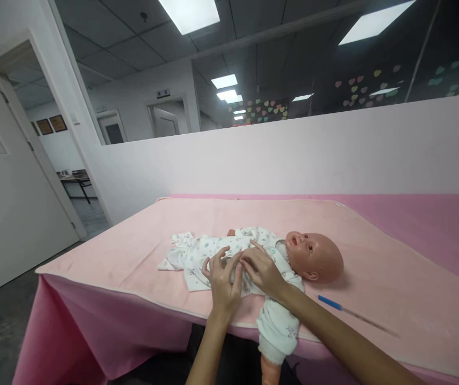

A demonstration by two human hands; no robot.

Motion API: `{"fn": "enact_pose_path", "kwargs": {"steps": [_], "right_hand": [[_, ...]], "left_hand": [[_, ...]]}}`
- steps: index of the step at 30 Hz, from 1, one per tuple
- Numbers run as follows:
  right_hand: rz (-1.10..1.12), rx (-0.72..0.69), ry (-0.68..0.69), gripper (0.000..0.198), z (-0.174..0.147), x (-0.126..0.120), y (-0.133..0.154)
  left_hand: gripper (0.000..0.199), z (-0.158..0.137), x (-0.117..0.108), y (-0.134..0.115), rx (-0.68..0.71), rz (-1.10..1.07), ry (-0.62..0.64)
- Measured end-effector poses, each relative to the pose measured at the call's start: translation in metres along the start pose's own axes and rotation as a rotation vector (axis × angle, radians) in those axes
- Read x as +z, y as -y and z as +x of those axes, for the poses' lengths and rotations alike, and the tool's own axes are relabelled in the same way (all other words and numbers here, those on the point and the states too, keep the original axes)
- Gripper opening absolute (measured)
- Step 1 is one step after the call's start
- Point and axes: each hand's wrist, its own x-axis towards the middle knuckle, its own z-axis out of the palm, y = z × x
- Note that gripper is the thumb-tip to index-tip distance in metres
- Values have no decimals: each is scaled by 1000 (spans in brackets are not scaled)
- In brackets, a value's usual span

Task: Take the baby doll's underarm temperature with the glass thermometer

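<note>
A baby doll (318, 259) lies on its back with its head to the right, dressed in a white printed shirt (199, 278) and matching pants (181, 251). Over its middle, my left hand (223, 278) has thumb and index finger pinched at the shirt front, the other fingers raised. My right hand (264, 270) meets it there, its thumb and index fingertips pressed together against the cloth. What exactly sits between the fingertips is too small to make out. One sleeved arm (277, 329) of the doll hangs over the table's near edge, beneath my right forearm.
A thin rod with a blue handle (329, 302) lies right of the doll, near my right forearm. A pale pink blanket (133, 230) covers the table over a darker pink cloth (434, 219). Behind stands a white wall (273, 160) with a window; a door (8, 187) is at left.
</note>
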Motion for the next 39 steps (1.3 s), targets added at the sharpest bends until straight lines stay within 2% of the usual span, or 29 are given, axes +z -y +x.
{"fn": "enact_pose_path", "kwargs": {"steps": [9, 11, 15, 17, 19, 22, 24, 27, 30, 39], "right_hand": [[-13, 10, 5, 9, 0, 1, -1], [-20, 17, 3, 9, -1, 1, -1], [-34, 1, 10, 9, -1, 1, -2], [-34, -8, 18, 9, -1, 1, -1], [-36, -11, 26, 10, 0, 0, 0], [-39, -8, 34, 12, 0, 0, 1], [-37, -4, 37, 13, 0, 0, 0], [-35, 1, 18, 14, 0, 2, -1], [-30, 7, -4, 14, -1, 3, -2], [-34, 6, -21, 14, -1, 3, -3]], "left_hand": [[23, 1, 2, 4, -75, -82, -55], [29, 1, 2, 6, -130, -115, -125], [34, 2, 1, 12, -323, -184, -348], [31, 3, 1, 13, -374, -192, -389], [26, 3, 1, 12, -338, -164, -341], [15, 2, 1, 7, -205, -134, -156], [20, 1, 2, 5, -138, -138, -41], [25, 2, 5, 3, -86, -130, 45], [22, 3, 6, 3, -74, -109, 61], [17, 4, 6, 2, -44, -91, -1]]}}
